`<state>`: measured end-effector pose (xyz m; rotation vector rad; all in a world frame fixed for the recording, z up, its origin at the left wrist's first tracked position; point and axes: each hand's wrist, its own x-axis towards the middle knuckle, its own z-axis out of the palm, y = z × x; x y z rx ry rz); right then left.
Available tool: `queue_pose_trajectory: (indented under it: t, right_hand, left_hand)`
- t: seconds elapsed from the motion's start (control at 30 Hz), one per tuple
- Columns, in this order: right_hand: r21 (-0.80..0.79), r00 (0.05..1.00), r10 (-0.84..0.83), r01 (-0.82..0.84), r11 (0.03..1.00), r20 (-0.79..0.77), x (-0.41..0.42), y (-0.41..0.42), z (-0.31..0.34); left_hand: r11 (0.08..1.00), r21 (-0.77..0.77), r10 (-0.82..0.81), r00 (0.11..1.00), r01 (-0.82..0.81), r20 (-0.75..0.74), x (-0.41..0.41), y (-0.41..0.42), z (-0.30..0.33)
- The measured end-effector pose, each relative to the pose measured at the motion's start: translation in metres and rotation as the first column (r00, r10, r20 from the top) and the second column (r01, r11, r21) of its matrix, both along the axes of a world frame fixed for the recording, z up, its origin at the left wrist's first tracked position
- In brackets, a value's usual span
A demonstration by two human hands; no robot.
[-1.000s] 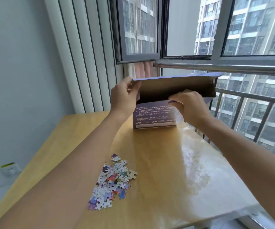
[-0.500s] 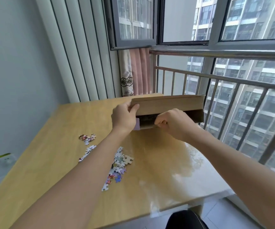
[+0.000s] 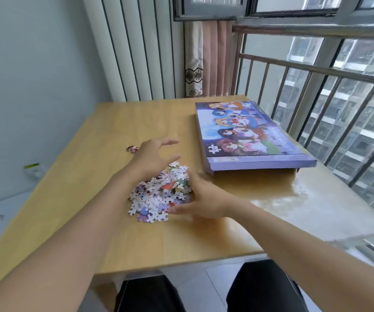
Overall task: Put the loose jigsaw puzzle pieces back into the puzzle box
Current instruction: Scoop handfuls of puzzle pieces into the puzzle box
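Lying on the wooden table (image 3: 91,199), left of the closed, cartoon-printed puzzle box (image 3: 249,134), the multicoloured heap of puzzle pieces (image 3: 159,194) sits between the spread left hand (image 3: 152,158) and the open-fingered right hand (image 3: 201,199) touching its edge.

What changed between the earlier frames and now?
Both hands let go of the puzzle box, which now lies flat, picture side up, on the table. The left hand and right hand dropped to flank the loose pieces. The pieces stayed on the table.
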<state>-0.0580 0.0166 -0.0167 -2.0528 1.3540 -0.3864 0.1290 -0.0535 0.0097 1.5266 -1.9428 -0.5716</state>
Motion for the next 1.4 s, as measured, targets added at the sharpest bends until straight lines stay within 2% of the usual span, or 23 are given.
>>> queue_pose_trajectory:
  t: [0.07,0.2,0.3,0.33,0.43,0.6,0.77,0.87,0.93,1.03,1.1,1.2,1.27,1.33,1.4]
  right_hand:
    - [-0.076,0.997,-0.069,0.071,0.995,0.041,0.022,-0.002,-0.012]
    - [0.064,0.925,-0.226,0.217,0.974,0.307,0.059,-0.023,-0.009]
    - [-0.199,0.944,-0.259,0.299,0.933,0.203,0.069,-0.051,-0.001]
    - [-0.236,0.949,-0.259,0.298,0.925,0.181,0.070,-0.062,0.002]
    - [-0.148,0.966,-0.222,0.241,0.959,0.135,0.076,-0.096,0.006]
    - [-0.065,0.998,0.032,-0.036,0.997,-0.054,0.104,-0.140,0.003]
    - [-0.047,0.976,0.145,-0.154,0.987,-0.162,0.150,-0.180,0.006]
    - [-0.112,0.913,0.237,-0.288,0.951,-0.333,0.168,-0.185,0.005]
    - [-0.170,0.897,0.249,-0.328,0.929,-0.365,0.167,-0.177,0.005]
    - [-0.188,0.888,0.267,-0.354,0.916,-0.373,0.150,-0.152,0.013]
    - [-0.162,0.891,0.291,-0.363,0.917,-0.350,0.134,-0.132,0.021]
    - [-0.183,0.945,0.222,-0.269,0.945,-0.241,0.104,-0.106,0.035]
    - [-0.192,0.979,0.136,-0.164,0.968,-0.151,0.082,-0.093,0.042]
    - [-0.119,0.987,0.106,-0.120,0.986,-0.118,0.062,-0.082,0.045]
    - [0.005,0.975,0.159,-0.160,0.987,-0.157,0.049,-0.068,0.042]
  left_hand:
    - [0.996,-0.024,0.087,0.996,-0.088,-0.020,0.026,0.008,-0.017]
    - [0.963,-0.065,0.249,0.958,-0.260,-0.142,0.063,0.021,-0.045]
    - [0.926,-0.028,0.362,0.905,-0.378,-0.222,0.084,0.017,-0.055]
    - [0.921,-0.013,0.374,0.895,-0.388,-0.246,0.087,0.012,-0.056]
    - [0.919,0.001,0.379,0.882,-0.394,-0.280,0.092,-0.006,-0.057]
    - [0.899,-0.019,0.407,0.849,-0.438,-0.339,0.096,-0.023,-0.061]
    - [0.902,-0.062,0.388,0.867,-0.426,-0.313,0.100,-0.024,-0.066]
    - [0.898,-0.044,0.403,0.858,-0.438,-0.318,0.100,-0.024,-0.066]
    - [0.899,-0.038,0.403,0.857,-0.437,-0.322,0.099,-0.024,-0.065]
    - [0.920,-0.031,0.369,0.889,-0.391,-0.270,0.098,-0.023,-0.065]
    - [0.952,-0.014,0.296,0.933,-0.305,-0.204,0.095,-0.020,-0.063]
    - [0.992,-0.038,0.113,0.980,-0.121,-0.165,0.085,-0.009,-0.057]
    - [0.997,-0.043,0.054,0.986,-0.061,-0.160,0.080,-0.002,-0.053]
    - [0.999,-0.011,0.031,0.985,-0.033,-0.168,0.076,0.004,-0.050]
    - [1.000,0.015,0.015,0.986,-0.012,-0.169,0.074,0.010,-0.049]
